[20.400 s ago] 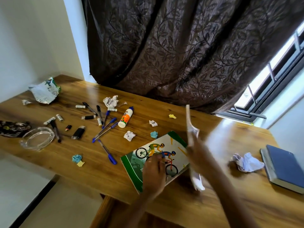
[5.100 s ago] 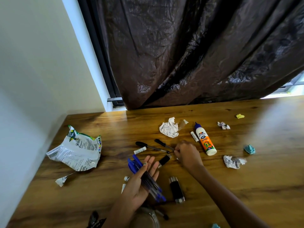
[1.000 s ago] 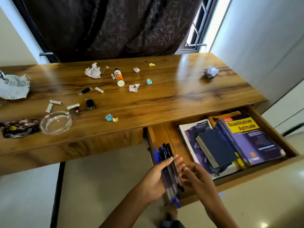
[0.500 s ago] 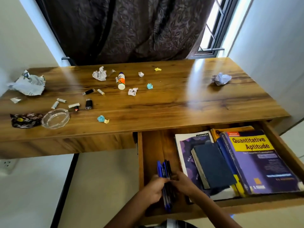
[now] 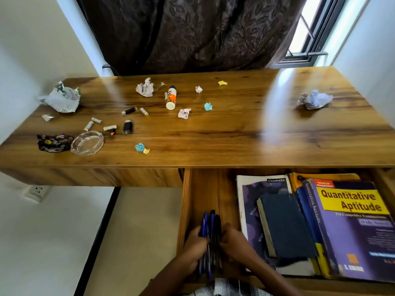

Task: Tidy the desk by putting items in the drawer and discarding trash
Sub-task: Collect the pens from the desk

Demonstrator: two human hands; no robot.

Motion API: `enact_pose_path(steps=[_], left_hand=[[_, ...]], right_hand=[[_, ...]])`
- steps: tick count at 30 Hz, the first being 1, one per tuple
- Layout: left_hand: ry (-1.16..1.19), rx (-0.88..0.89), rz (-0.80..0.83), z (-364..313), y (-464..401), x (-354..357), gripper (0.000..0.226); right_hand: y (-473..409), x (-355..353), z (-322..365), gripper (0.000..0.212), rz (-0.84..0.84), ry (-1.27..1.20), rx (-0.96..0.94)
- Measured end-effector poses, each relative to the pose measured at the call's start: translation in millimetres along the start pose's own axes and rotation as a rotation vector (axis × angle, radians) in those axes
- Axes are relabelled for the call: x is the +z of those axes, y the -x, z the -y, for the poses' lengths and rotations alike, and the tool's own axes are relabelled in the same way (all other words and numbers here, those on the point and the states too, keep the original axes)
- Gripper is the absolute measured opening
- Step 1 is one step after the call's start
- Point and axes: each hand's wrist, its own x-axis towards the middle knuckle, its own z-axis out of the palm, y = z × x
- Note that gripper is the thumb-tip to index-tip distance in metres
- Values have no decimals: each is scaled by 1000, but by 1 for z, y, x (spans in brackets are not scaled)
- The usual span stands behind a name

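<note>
The open drawer (image 5: 203,189) sits under the desk's right half. A bundle of blue and black pens (image 5: 210,227) lies low in its left part, clasped between both hands: my left hand (image 5: 195,245) on the left side, my right hand (image 5: 234,242) on the right. Several books fill the drawer's right side, with a dark blue book (image 5: 284,223) on a purple notebook (image 5: 250,189) beside a "Quantitative Aptitude" book (image 5: 352,227). On the desk (image 5: 235,133) lie crumpled papers (image 5: 145,89) (image 5: 314,99), a glue bottle (image 5: 171,97) and batteries (image 5: 97,120).
A glass ashtray (image 5: 87,143), a dark wrapper (image 5: 53,142) and a crushed white packet (image 5: 62,98) sit at the desk's left end. Small blue and yellow paper scraps (image 5: 141,147) lie near the front edge. A black lighter (image 5: 127,126) is mid-left. A dark curtain (image 5: 192,33) hangs behind.
The pen bundle has gone down into the drawer's left part, and both hands now press around it near the drawer's front. The view has dropped closer to the drawer.
</note>
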Motion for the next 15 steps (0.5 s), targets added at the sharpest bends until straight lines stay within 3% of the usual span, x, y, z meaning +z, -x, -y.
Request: enact_pose_path(steps=[3, 6, 11, 15], left_hand=[[-36, 76, -45, -2, 2, 4, 38], [-176, 155, -86, -2, 1, 9, 56], [-498, 263, -91, 0, 1, 12, 77], [-933, 295, 12, 3, -7, 6, 84]], right_hand=[[-3, 1, -2, 27, -12, -5, 10], [-5, 2, -4, 32, -46, 32, -3], [-8, 4, -6, 37, -163, 23, -50], [-16, 1, -5, 50, -199, 44, -72]])
